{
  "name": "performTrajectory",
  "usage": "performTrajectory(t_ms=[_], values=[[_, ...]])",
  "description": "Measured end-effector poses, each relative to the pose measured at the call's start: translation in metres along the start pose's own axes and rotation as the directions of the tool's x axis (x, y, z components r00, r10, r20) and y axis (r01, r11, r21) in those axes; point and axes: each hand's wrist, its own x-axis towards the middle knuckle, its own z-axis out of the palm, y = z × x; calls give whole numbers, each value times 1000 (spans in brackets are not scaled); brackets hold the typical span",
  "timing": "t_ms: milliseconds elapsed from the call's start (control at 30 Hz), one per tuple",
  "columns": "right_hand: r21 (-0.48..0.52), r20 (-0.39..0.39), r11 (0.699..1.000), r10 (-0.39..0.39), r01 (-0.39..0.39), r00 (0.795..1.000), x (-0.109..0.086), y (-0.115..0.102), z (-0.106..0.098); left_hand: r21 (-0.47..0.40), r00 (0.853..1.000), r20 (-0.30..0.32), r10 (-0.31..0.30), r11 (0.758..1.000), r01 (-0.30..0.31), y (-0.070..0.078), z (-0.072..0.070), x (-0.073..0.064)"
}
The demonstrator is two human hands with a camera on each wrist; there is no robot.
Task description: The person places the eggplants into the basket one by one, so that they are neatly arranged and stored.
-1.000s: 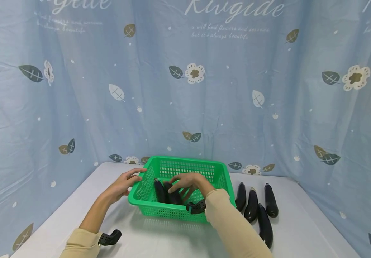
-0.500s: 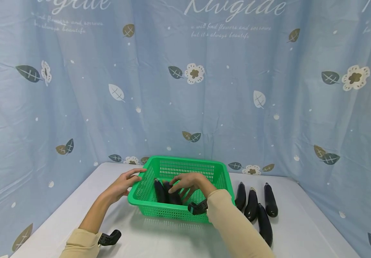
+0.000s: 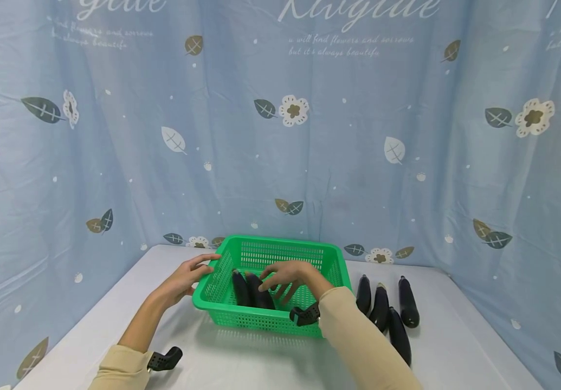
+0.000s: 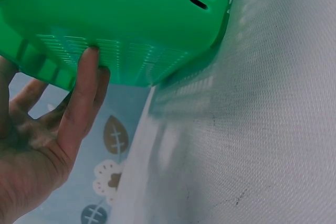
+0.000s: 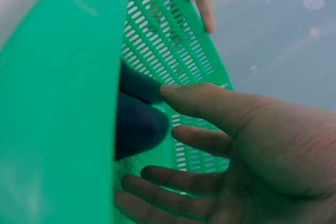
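A green plastic basket (image 3: 277, 324) with slotted walls stands on the white table. My left hand (image 3: 188, 279) holds its left rim, some fingertips over the edge and others against the outer wall, as the left wrist view shows. Two dark eggplants lie side by side inside: the left eggplant (image 3: 241, 288) and the right eggplant (image 3: 259, 295). Over the basket's inside, my right hand (image 3: 287, 277) is spread with loose fingers just right of the right eggplant. In the right wrist view nothing is between its thumb and fingers, and the basket's near wall hides part of the eggplants.
Several more eggplants (image 3: 380, 309) lie on the table (image 3: 460, 346) to the right of the basket, one (image 3: 408, 302) slightly apart. A blue patterned curtain (image 3: 339, 162) hangs behind and along both sides of the table.
My right hand has let go of the right eggplant and drifted slightly right, so more of that eggplant shows. My left hand and the basket have stayed in place.
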Motion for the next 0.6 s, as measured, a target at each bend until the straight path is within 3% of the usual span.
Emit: performTrajectory(t_ms=[600], values=[[-43, -43, 995, -90, 88, 995, -34, -1, -15, 0, 1000, 6, 4, 1000, -4, 0, 0, -1]])
